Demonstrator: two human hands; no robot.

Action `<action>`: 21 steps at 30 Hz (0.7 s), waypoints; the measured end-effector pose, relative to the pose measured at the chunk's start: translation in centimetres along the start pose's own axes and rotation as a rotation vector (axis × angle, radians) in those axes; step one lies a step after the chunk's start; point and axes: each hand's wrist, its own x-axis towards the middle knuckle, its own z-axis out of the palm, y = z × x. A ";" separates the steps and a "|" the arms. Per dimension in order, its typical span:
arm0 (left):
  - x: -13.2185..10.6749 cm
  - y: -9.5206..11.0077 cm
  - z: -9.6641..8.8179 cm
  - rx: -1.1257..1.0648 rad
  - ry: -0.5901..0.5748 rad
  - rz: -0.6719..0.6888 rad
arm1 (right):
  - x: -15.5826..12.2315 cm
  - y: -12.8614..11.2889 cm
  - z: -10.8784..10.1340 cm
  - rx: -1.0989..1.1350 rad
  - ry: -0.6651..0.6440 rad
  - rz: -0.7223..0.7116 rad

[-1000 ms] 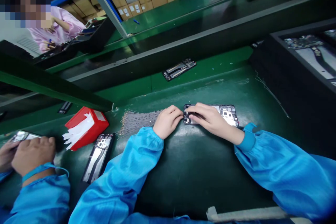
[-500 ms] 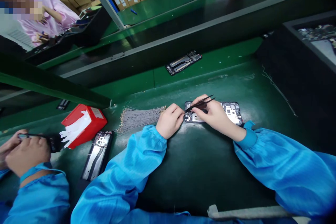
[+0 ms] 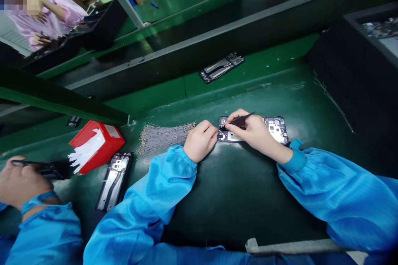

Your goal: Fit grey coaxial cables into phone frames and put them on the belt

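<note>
An opened phone (image 3: 275, 129) with bared circuit boards lies on the green bench in front of me. My right hand (image 3: 248, 126) is over its middle, closed around black tweezers (image 3: 244, 118) whose tips point down at the phone's left end. My left hand (image 3: 202, 138) is curled at that same end, fingertips pressed together by the phone's edge; what they pinch is hidden. Just left of it lies a bundle of thin grey cables (image 3: 164, 138) with gold-coloured ends, partly behind the hand.
A red bin (image 3: 113, 140) holds white strips. Beside it lies another opened phone (image 3: 114, 182); a third (image 3: 222, 67) rests on the ledge behind. At left, a co-worker's hand (image 3: 23, 182) holds a dark device. A black box (image 3: 348, 62) stands at right. Another person sits across.
The tweezers have turned slightly, their rear ends now looking like one dark blade. My hands stay at the phone. The co-worker's hands have shifted left, and the view has tilted a little.
</note>
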 end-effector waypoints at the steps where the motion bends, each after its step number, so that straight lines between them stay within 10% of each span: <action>1: 0.0 0.0 0.0 -0.001 -0.002 -0.001 | 0.0 0.0 0.0 -0.007 -0.003 -0.005; 21: 0.0 -0.1 0.1 -0.008 -0.005 -0.005 | 0.0 0.3 0.0 -0.014 -0.024 -0.020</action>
